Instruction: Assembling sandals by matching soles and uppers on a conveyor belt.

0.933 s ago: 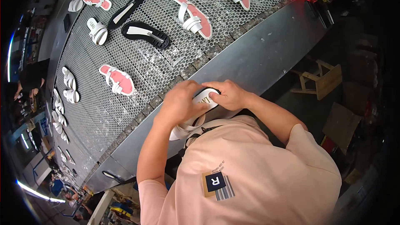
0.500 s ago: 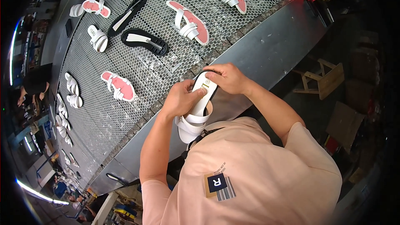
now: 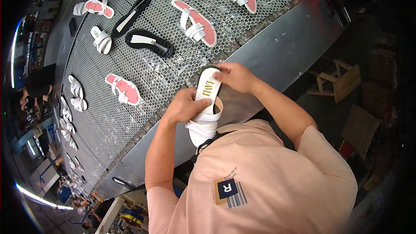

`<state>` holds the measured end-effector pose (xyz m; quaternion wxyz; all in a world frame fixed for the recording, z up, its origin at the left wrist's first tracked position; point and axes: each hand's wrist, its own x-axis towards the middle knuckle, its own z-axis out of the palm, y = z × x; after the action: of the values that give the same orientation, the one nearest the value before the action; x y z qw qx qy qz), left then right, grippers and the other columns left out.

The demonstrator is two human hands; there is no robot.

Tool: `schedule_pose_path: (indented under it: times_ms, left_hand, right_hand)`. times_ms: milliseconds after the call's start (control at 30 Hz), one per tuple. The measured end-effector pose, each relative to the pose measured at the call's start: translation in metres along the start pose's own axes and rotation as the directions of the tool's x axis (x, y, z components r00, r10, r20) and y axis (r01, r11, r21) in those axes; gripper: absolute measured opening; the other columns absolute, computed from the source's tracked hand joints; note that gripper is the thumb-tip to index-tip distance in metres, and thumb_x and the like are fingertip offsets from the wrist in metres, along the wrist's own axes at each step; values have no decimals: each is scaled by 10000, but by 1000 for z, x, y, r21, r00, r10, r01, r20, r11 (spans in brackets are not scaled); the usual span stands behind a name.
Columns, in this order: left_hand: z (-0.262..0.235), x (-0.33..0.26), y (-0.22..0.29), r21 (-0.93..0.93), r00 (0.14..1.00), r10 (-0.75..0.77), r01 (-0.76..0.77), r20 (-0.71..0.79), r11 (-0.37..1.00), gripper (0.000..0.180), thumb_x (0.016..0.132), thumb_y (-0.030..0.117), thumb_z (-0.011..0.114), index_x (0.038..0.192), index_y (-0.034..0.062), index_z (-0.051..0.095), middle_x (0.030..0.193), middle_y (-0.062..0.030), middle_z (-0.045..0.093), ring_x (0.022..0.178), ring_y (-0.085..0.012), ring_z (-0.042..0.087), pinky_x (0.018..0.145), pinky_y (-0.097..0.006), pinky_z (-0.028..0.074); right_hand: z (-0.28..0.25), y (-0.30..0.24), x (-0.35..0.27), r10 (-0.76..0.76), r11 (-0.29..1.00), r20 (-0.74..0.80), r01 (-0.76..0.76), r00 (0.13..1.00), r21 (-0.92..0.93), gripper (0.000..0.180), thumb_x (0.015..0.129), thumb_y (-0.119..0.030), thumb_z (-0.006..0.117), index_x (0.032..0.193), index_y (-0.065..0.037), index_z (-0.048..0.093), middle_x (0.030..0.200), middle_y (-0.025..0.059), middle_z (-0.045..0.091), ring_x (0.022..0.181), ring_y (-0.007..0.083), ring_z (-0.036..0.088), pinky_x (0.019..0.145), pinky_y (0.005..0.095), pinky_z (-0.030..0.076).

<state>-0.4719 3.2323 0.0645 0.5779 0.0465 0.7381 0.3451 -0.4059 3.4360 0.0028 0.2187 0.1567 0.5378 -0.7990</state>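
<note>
Fisheye view, rim black, straight edges bowed; table (image 3: 151,82) moderately bright, dull sheen on its metal side panel (image 3: 277,52); red glow at its right corner; glaring light tubes (image 3: 43,199) beyond its left edge; stool (image 3: 340,82) in shadow; right grip (image 3: 237,77) slightly blurred at fingertips.

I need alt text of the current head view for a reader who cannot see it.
A person's left hand grips a white strappy sandal while the right hand touches its heel end. In front, a honeycomb-patterned worktop holds black shoe soles and white-strapped sandals with pink footbeds.
</note>
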Motion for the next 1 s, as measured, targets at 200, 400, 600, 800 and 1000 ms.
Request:
schedule_pose_path:
  times_ms: [200, 400, 600, 800, 1000]
  left_hand:
    - [1, 3, 4, 16, 989, 68, -66, -129, 998, 292, 830, 156, 686, 1003, -70, 621, 768, -92, 660, 582, -111, 590, 496, -268, 475]
    - [8, 6, 6, 22, 980, 40, -36, -195, 999, 284, 828, 146, 681, 1007, -67, 624, 804, -106, 673, 646, -126, 630, 530, -278, 503]
    - [6, 9, 15, 50, 985, 14, -6, -170, 999, 337, 845, 176, 659, 1076, -64, 610, 867, -114, 668, 703, -124, 628, 607, -292, 517]
    - [19, -5, -42, -658, 968, 135, -244, -213, 712, 622, 787, 102, 675, 1345, -30, 433, 1193, -132, 585, 1075, -187, 571, 913, -327, 456]
    - [61, -11, -34, -720, 968, -28, -165, -248, 675, 453, 766, -6, 713, 1187, 15, 546, 1065, -67, 646, 929, -142, 632, 805, -290, 527]
  right_hand:
    - [27, 25, -20, 268, 962, 138, -258, 953, -91, 287, 828, -216, 692, 985, 23, 678, 894, 65, 669, 822, 136, 618, 703, 304, 503]
    - [30, 19, -17, 325, 943, 147, -331, 934, 15, 232, 812, -107, 674, 996, 33, 667, 883, 66, 665, 776, 137, 613, 691, 295, 497]
    - [23, 25, -18, 249, 966, 131, -255, 960, 37, 239, 807, -77, 663, 1016, 39, 664, 911, 63, 670, 801, 133, 618, 718, 292, 499]
    - [5, 15, -19, 177, 972, 61, -184, 982, 143, 241, 832, -69, 648, 1049, 32, 668, 980, 87, 685, 857, 135, 640, 750, 286, 512]
    - [-1, 9, -20, 189, 971, 76, -198, 979, 133, 275, 839, -74, 648, 1086, 48, 642, 996, 99, 683, 878, 147, 645, 764, 286, 513]
